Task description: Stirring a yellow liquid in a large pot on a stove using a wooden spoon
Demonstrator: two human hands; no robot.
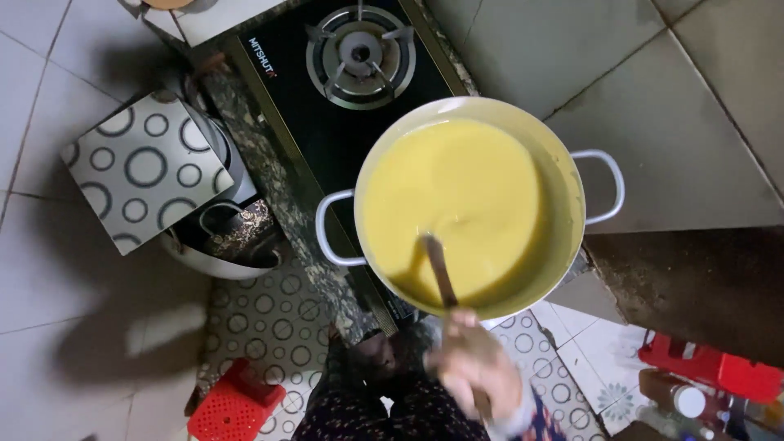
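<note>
Pale yellow batter in cream pot; behind pot, black stove; left of pot, grey-ringed white board; below-left, red stool.

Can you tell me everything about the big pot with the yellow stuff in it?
The pot is big, round and pale cream, metal by its look, with two white loop handles. It sits upright on a black gas stove, over the near burner. Smooth yellow batter fills it. A wooden stirrer dips in, held by a blurred hand; which hand is unclear.
</note>
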